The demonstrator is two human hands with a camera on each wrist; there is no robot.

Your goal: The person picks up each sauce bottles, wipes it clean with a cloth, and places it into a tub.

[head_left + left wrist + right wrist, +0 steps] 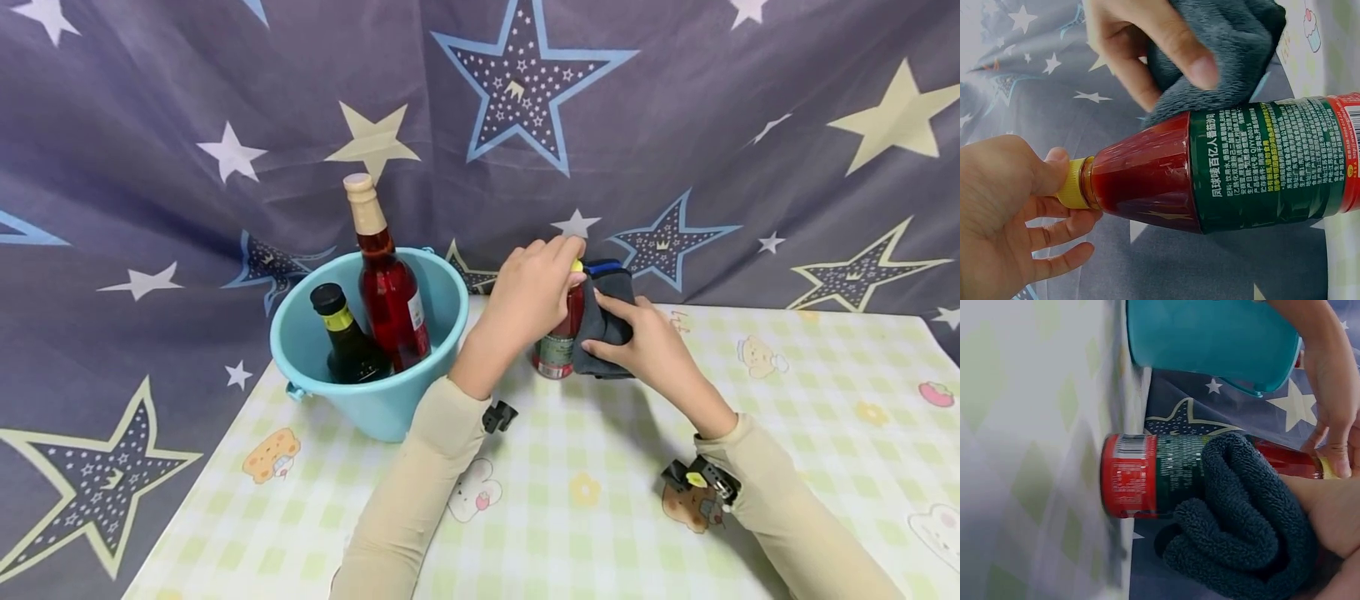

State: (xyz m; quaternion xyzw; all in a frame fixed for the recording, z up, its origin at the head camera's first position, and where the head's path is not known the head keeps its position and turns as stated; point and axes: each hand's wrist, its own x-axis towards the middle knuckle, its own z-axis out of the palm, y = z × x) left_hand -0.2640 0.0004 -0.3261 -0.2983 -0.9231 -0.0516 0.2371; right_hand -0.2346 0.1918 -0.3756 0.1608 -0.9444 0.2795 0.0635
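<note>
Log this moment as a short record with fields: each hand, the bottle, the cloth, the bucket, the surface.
left hand: grips the yellow cap of the sauce bottle from above
right hand: presses a grey cloth against the bottle's side
sauce bottle: upright on the table, red contents, green and red label, yellow cap on
grey cloth: bunched, touching the bottle's side
bucket: light blue, left of the sauce bottle, holds two bottles
red bottle: tall, tan cap
dark bottle: shorter, black cap
table: green checked cover with cartoon prints
</note>
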